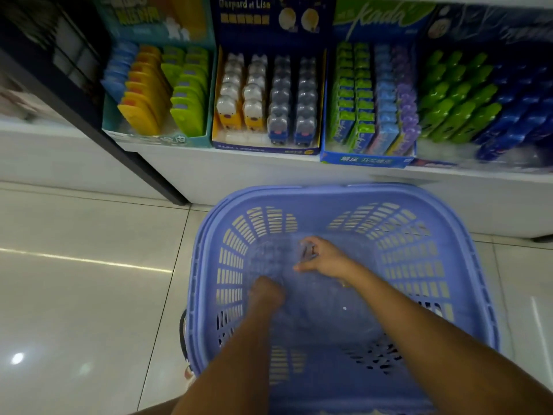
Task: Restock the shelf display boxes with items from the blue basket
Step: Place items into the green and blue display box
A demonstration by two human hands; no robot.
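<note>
Glossy floor tiles (89,295) carry the blue plastic basket (329,193) below the cardboard display boxes (266,149); inside, your right hand (324,260) pinches a clear-packed item (306,250) (left hand (266,292) blurred, grip unreadable). Picking step; next, find its matching box.

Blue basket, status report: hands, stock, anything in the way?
Right hand pinching a clear packet inside blue basket. Left hand down in it too, grip blurred. Nothing blocking the shelf display boxes.
</note>
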